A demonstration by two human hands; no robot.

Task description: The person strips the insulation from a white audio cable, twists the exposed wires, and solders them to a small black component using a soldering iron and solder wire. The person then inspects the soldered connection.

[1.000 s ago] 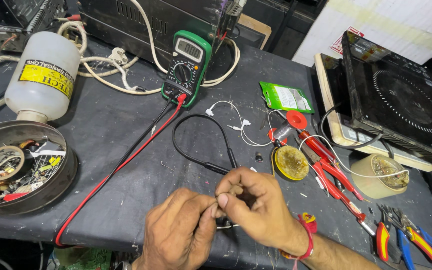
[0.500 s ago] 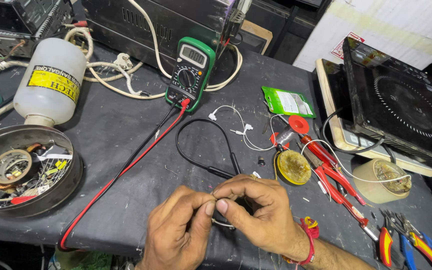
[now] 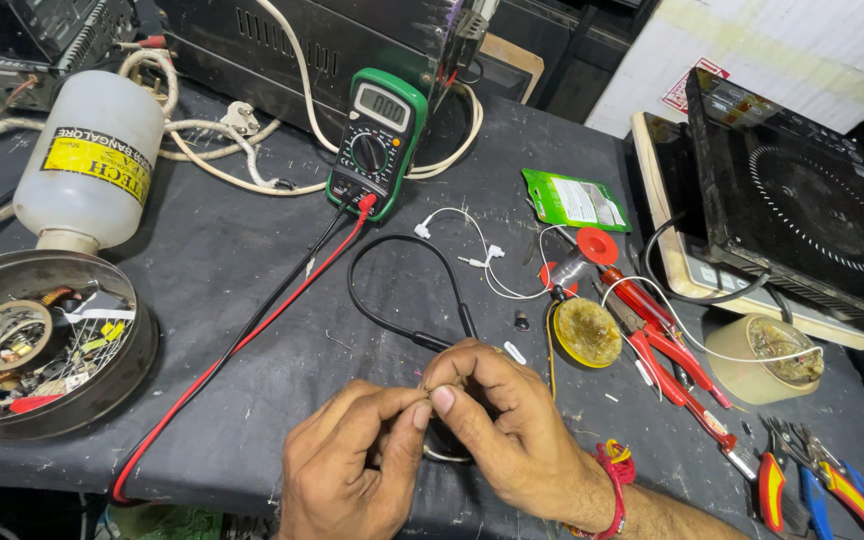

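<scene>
From the head camera, my left hand point(image 3: 352, 470) and right hand point(image 3: 512, 430) meet at six o'clock on the table point(image 3: 202, 300). Both pinch shut, fingertips point(image 3: 430, 405) touching, on the end of a black wire point(image 3: 392, 320) that loops up toward twelve. My knuckles curl in, wrists low.

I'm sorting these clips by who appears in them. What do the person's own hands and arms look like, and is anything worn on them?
Both hands are bare: no gloves and no rings that I can make out. The left hand shows no sleeve or band before the frame ends. The right hand has a red thread band, wound several times and knotted, around its wrist. The forearm behind it is bare, with no sleeve in view.
</scene>
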